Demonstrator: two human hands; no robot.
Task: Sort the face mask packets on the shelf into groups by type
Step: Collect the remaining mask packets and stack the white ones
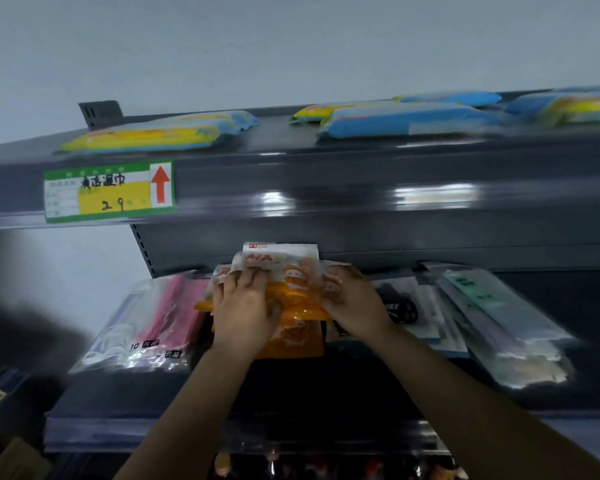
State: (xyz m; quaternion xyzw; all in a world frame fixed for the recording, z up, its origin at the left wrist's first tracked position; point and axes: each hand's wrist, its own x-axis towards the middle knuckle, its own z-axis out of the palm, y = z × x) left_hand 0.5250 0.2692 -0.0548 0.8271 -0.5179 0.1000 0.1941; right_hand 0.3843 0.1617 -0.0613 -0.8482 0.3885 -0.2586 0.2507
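2 hands (243,306) – fingers curled on orange pkts (293,299).

We see two shelves: upper shelf (326,174) above, lower shelf (222,393) below. Wipe packs (406,121) lie flat in a row on the upper one; price tag (110,192) sits on its front edge, left end. On the lower shelf, centre stack of packets (293,306) sits under both hands, left hand (243,306) on its left half, right hand (354,303) on its right. Left pile (146,323) lies just left of the stack, right pile (492,323) to its right, overhanging the front edge.
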